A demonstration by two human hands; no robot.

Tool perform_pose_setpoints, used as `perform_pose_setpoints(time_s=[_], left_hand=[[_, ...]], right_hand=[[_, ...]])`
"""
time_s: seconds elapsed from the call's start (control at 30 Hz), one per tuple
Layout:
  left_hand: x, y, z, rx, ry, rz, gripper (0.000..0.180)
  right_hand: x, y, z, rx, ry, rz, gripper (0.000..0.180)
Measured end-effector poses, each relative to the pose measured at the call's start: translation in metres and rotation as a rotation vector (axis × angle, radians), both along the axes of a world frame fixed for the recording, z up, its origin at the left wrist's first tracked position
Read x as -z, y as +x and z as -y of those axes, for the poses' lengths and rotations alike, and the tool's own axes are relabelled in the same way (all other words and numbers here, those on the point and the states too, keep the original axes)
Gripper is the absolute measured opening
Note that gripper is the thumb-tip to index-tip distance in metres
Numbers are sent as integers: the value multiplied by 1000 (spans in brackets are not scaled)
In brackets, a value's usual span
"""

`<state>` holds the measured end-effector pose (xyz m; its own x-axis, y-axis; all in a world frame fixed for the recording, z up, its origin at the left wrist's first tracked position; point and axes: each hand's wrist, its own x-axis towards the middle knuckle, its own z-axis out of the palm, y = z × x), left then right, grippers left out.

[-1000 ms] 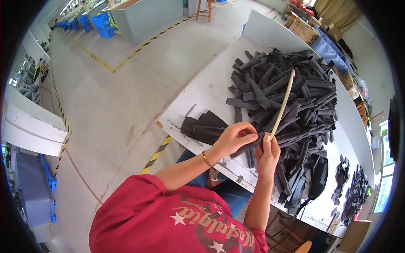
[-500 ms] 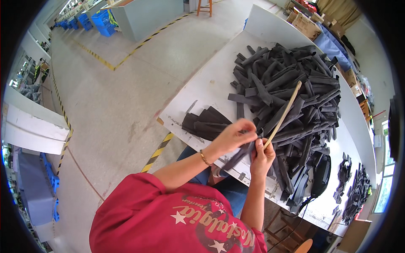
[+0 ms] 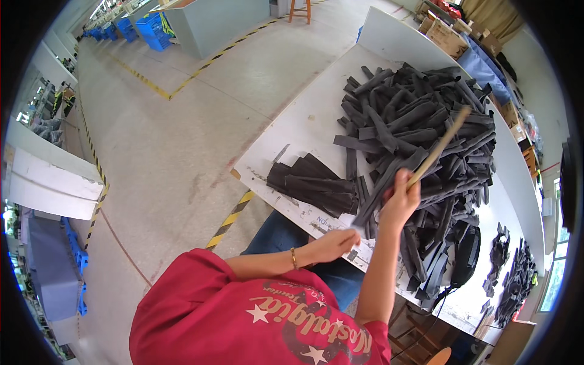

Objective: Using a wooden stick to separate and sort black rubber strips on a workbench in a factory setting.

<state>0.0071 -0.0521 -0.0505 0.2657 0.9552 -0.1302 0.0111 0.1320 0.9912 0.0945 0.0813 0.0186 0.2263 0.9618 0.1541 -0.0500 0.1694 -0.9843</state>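
Observation:
My right hand [image 3: 399, 199] is closed around a pale wooden stick [image 3: 444, 141], which slants up and away over a heap of dark grey fabric tubes [image 3: 420, 115]. A dark grey fabric tube [image 3: 372, 210] runs straight down from beside this hand toward my left hand [image 3: 338, 244]. The left hand is closed at the table's near edge, its fingertips pinched at the tube's lower end; motion blur softens that contact. Left of the heap lies a flatter bundle of dark tubes [image 3: 313, 182], apart from both hands.
The white table [image 3: 292, 137] has a raised panel [image 3: 413, 39] along its far side. A black pouch-like object with a cord [image 3: 467, 258] lies right of the heap. Farther right are smaller dark piles [image 3: 517, 283]. A wooden stool [image 3: 420, 340] stands under the near edge.
My hands have moved apart: the left came down toward me, the right went up and right with the stick. The tube now stretches between them, and the flat bundle shows more fully.

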Motion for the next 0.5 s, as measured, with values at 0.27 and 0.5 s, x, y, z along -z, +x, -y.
perform_pose_setpoints(time_s=[0.27, 0.5], left_hand=[[-15, -62, -54, -435, 528, -414, 10], [-14, -71, -90, -224, 514, -472, 9]], right_hand=[[-20, 13, -51, -71, 55, 294, 33], [27, 91, 24, -288, -195, 301, 26]])
